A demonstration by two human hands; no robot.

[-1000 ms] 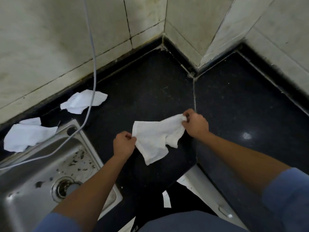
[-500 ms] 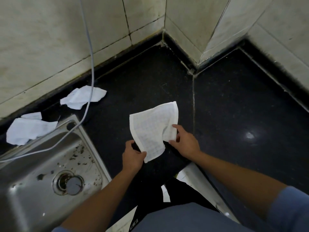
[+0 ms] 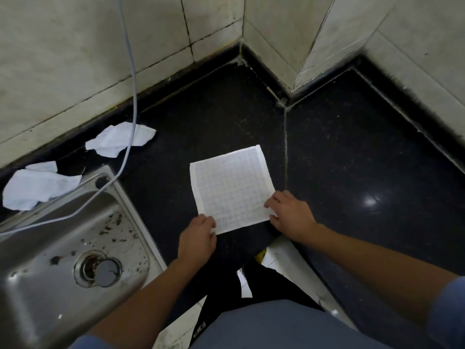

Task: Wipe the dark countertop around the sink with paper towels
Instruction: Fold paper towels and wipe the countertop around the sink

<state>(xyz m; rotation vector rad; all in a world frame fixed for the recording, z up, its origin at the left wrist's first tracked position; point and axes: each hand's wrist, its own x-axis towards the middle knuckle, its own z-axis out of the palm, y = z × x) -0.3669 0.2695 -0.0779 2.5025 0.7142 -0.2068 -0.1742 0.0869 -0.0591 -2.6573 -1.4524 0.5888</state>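
Left hand [image 3: 197,238] at lower centre of the frame, knuckles up, fingers curled, pinching the lower left corner of a paper towel [image 3: 231,190]. Right hand [image 3: 289,215] just right of it, fingers bent down over the towel's lower right corner and gripping that edge; thumb hidden. Both forearms bare, reaching in from the bottom edge, with a blue sleeve [image 3: 450,313] at the far lower right.

Paper towel spread flat and open in the middle of the frame, white with a faint grid pattern, lying on the dark worktop [image 3: 214,117] and slightly turned, its far corner pointing toward the upper right. Just right of it, a pale seam [image 3: 285,152] running up the worktop toward the wall corner.

Stainless sink [image 3: 130,212] at lower left, its corner near the towel but apart from it. Dark specks scattered over the basin, and a drain [image 3: 100,269] with a grey stopper.

Behind the sink, at left, a crumpled towel [image 3: 118,141] on the worktop, and a second crumpled towel [image 3: 37,190] against the sink rim. Grey cable [image 3: 133,71] hanging from the top edge, crossing the first crumpled towel and trailing into the sink.

Stained tiled wall [image 3: 75,46] across the top.
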